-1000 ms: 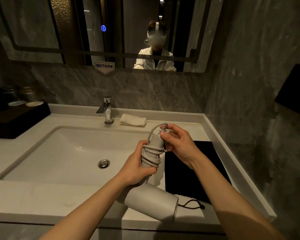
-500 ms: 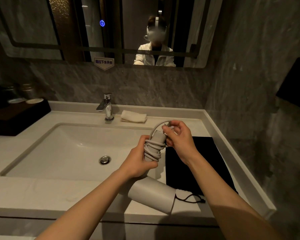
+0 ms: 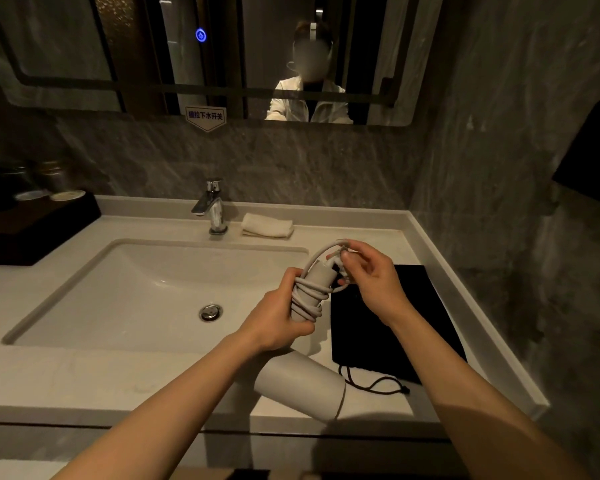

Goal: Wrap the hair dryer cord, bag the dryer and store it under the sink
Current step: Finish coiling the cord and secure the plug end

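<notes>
1. From my remote seat, the plug end is hard to make out: my right hand (image 3: 371,282) pinches the cord (image 3: 309,296) tip at the handle top, fingers covering it.
2. My left hand (image 3: 278,320) has a closed grip round the hair dryer (image 3: 302,382) handle, hiding its lower part.
3. The dryer is smooth, matte grey, cylindrical; the cord coils round the handle.
4. A flat black bag (image 3: 395,323) lies on the surface (image 3: 66,379) at 3 o'clock of the dryer.
5. The sink (image 3: 136,299) sits at 9 o'clock.
</notes>
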